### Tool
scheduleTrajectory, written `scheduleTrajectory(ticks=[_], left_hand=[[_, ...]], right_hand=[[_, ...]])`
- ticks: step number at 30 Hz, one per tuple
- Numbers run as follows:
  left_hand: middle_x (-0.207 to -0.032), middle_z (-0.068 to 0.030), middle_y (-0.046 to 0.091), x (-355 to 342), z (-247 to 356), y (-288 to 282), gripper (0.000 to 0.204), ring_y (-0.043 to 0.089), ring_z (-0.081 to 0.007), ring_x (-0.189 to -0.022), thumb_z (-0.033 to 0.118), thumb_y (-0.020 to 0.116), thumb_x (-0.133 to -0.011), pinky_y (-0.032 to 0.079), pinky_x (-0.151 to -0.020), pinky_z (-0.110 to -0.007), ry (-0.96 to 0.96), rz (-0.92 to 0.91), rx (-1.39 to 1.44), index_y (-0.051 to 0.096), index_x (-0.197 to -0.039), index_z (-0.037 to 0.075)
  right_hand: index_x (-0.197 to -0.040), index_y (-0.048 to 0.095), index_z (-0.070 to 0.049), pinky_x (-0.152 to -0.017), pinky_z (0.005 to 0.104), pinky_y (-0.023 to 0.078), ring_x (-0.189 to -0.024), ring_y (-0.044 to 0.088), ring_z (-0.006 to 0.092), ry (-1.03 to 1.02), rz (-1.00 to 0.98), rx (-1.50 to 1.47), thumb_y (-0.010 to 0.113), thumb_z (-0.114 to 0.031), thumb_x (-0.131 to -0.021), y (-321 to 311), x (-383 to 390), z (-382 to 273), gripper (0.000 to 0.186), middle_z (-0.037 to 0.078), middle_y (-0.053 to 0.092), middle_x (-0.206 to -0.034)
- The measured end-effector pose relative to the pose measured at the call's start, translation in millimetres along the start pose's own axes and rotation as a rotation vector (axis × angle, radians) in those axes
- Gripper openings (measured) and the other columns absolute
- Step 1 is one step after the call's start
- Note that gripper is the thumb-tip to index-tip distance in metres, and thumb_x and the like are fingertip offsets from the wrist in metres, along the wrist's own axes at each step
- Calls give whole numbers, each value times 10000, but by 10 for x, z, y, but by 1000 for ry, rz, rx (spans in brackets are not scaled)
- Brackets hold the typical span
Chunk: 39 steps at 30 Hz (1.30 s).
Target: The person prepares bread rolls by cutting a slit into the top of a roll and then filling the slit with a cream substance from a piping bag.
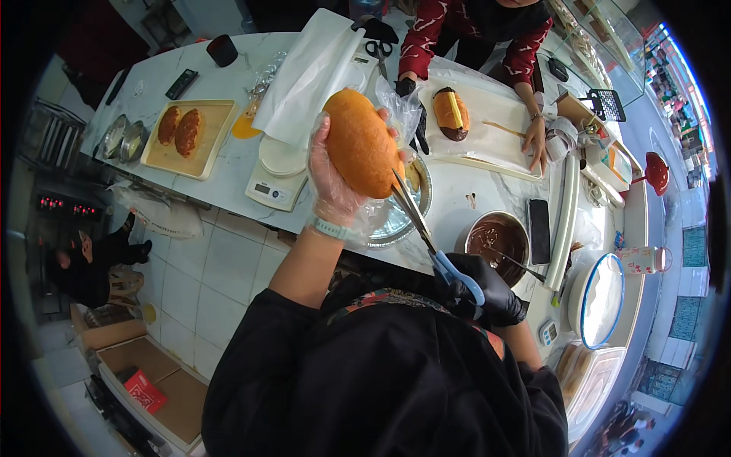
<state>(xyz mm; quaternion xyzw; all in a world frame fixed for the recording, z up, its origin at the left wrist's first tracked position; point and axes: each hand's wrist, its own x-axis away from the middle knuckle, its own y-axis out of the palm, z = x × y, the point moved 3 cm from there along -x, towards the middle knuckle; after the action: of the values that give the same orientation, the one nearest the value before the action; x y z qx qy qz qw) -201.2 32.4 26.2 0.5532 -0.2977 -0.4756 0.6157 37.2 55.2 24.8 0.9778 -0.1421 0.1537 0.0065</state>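
Note:
My left hand [339, 179], in a clear plastic glove, is wrapped round a golden oval bread bun [358, 141] and holds it up above the table. In a black glove, my right hand [483, 286] grips the blue handles of a pair of scissors [430, 240]. The blade tips touch the lower right end of the bun; whether they have cut in, I cannot tell. Beneath the bun stands a round foil-like metal tray [396, 228], partly hidden by my left hand. Close to my right hand is a metal bowl of melted chocolate [499, 238] with a utensil in it.
Across the table, a co-worker's hands rest by a paper-lined tray [495, 99] with a chocolate-dipped bun [451, 114]. A digital scale [276, 190] and a tray with two topped buns [205, 156] stand left. A phone [538, 231] and a blue-rimmed basin [601, 301] lie right.

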Motion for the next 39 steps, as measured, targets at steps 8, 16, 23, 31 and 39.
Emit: scheduleTrajectory(ticks=[8, 16, 23, 31, 39], left_hand=[[-1031, -97, 492, -39, -67, 12, 511, 518, -245, -896, 470, 466, -809, 424, -737, -476, 8, 41, 2, 423, -1144, 87], [-977, -106, 509, -76, -173, 49, 471, 528, -258, -864, 443, 509, -802, 434, -708, -504, -25, 12, 15, 462, -1088, 72], [-988, -124, 499, -67, -209, 93, 479, 536, -269, -843, 425, 514, -809, 454, -706, -511, -82, 13, 63, 441, -1121, 70], [-1013, -154, 482, -20, -255, 129, 503, 532, -285, -898, 406, 514, -826, 479, -724, -546, -135, -93, 46, 414, -1153, 38], [-1019, -155, 484, 10, -268, 126, 508, 542, -278, -897, 386, 532, -824, 491, -723, -518, -158, -107, 13, 407, -1163, 29]], right_hand=[[-816, 520, 35, -572, 257, 393, -629, 440, 99, 52, 125, 110, 648, -393, -738, 150, -132, -48, 453, 23, 508, -693], [-852, 592, -3, -603, 286, 451, -634, 560, 128, -5, 180, 118, 738, -254, -691, 96, -242, 52, 332, 65, 602, -714], [-839, 587, 0, -628, 291, 455, -641, 566, 146, -17, 261, 259, 741, -243, -682, 107, -263, -57, 327, 85, 614, -718], [-815, 581, 16, -625, 296, 466, -650, 588, 150, -50, 253, 129, 741, -226, -668, 63, -321, -83, 326, 106, 624, -711], [-796, 569, 25, -610, 294, 463, -631, 563, 127, -37, 234, 30, 726, -226, -695, 56, -366, -139, 312, 100, 606, -681]])
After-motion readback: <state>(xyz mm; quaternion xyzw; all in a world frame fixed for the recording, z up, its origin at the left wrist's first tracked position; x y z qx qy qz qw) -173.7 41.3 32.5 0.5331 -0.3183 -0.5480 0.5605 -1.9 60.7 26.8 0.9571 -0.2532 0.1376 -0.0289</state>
